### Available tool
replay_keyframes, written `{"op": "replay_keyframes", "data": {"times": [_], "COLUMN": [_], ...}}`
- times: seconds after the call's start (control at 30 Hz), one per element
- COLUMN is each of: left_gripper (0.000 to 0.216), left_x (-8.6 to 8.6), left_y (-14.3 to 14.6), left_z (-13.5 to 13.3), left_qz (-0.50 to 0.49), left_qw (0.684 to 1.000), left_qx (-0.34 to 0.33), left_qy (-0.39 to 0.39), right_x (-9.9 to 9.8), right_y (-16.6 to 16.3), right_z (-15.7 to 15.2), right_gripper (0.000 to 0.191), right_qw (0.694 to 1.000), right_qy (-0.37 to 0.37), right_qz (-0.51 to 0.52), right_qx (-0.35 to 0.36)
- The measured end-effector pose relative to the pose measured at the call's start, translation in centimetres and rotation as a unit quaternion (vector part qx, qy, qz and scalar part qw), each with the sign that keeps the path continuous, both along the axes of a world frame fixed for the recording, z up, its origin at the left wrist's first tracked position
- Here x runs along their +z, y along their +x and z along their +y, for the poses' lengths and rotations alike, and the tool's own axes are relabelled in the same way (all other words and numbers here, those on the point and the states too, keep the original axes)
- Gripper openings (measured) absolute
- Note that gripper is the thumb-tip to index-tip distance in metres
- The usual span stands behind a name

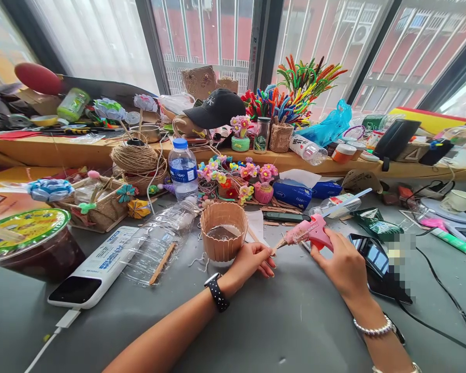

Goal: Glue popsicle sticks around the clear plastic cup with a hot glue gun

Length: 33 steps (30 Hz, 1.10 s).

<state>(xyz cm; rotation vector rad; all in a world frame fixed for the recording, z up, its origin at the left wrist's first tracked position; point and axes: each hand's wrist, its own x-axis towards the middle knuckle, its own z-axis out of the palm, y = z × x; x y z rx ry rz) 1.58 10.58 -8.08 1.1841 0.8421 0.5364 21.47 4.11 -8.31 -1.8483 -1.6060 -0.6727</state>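
My right hand [344,264] is wrapped round the handle of a pink hot glue gun [305,232], with a pale glue stick [349,201] jutting from its back. The gun's nozzle points left, close to the fingertips of my left hand [252,260]. Those fingers are pinched on a slim wooden craft stick [252,234], partly hidden by the hand. Just left of that hand stands a round cup [222,248] with craft sticks upright side by side around its wall. Another craft stick [162,263] lies on a clear plastic bottle [151,243] farther left.
A white power bank [91,269] and a lidded drink cup [31,243] are at the left. Upright behind is a blue-capped water bottle [183,171]. At the right lie a dark phone [373,259] and a black cable [442,290]. A crowded ledge [217,155] runs along the back.
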Motion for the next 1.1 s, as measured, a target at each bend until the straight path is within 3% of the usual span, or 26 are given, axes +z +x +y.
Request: {"op": "replay_keyframes", "data": {"times": [1.1], "left_gripper": [0.03], "left_x": [-0.12], "left_y": [0.19], "left_z": [-0.04], "left_qz": [0.002], "left_qw": [1.0], "left_qx": [0.005], "left_qy": [0.01], "right_x": [-0.02], "right_y": [-0.02], "right_z": [-0.09], "right_gripper": [0.031], "right_qw": [1.0], "right_qy": [0.002], "right_qz": [-0.009], "right_qx": [0.018]}}
